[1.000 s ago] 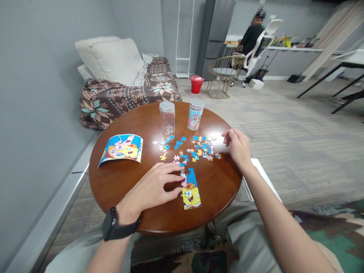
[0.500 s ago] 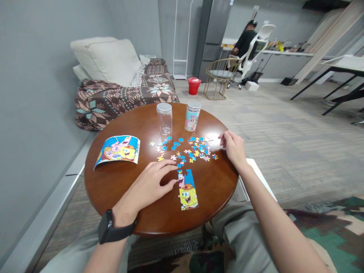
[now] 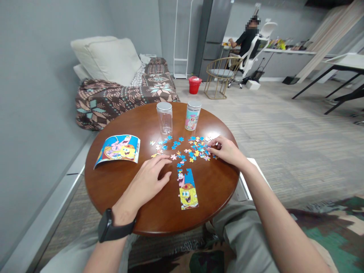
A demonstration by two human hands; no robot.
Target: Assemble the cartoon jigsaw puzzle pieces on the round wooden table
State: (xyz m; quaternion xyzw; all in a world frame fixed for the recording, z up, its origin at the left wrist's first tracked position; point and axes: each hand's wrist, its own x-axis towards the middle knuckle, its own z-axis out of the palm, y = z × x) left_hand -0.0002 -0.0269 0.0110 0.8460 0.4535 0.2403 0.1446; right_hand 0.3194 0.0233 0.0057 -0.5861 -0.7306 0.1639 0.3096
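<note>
"Where's the right hand (image 3: 227, 151)?"

"Toward the table's (image 3: 159, 220) right edge, fingertips at the loose pieces (image 3: 196, 153); whether it grips one, I can't tell."

"And the left hand (image 3: 148, 176)?"

"Fingers parted, just beside the pieces, left of the joined puzzle (image 3: 188, 193), which lies toward the near edge."

"What stands by the far edge?"

"A clear jar (image 3: 165, 119), and right of it a printed jar (image 3: 192, 120), both lidded."

"By the left edge?"

"A curved sheet (image 3: 119, 148) with cartoon figures."

"Beyond the table?"

"A red bin (image 3: 194, 86) on the floor (image 3: 273, 106); a person (image 3: 247, 41) in a white chair (image 3: 269, 30)."

No lettering or numbers can be read.
</note>
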